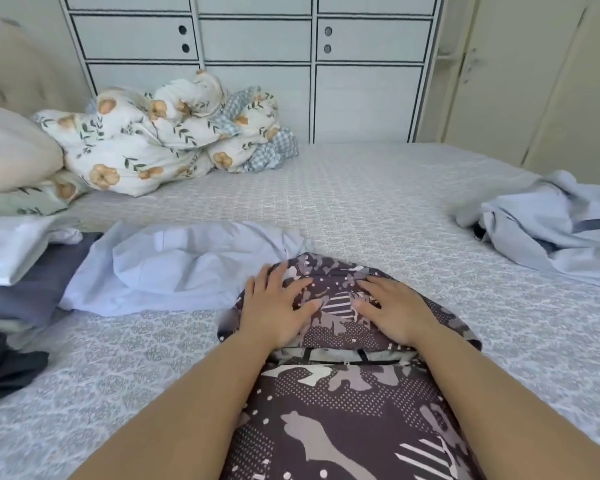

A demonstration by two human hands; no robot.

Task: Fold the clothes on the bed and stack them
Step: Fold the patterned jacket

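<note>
A dark purple-brown patterned garment (340, 323) lies folded on the grey patterned bed (361, 202) right in front of me. My left hand (274, 306) and my right hand (395, 310) both rest flat on its top, fingers spread and straight, pressing it down. To its left lies a crumpled pale lilac shirt (174, 268), partly tucked under the patterned piece. Further left is a stack of folded clothes (18, 268), white over slate blue. A loose pale blue garment (551, 237) lies at the right edge.
A floral duvet (167, 133) is bunched at the back left beside cream pillows (11, 150). A dark cloth (0, 368) lies at the near left edge. White cabinet fronts (257, 46) stand behind the bed. Bare bedspread stretches across the middle.
</note>
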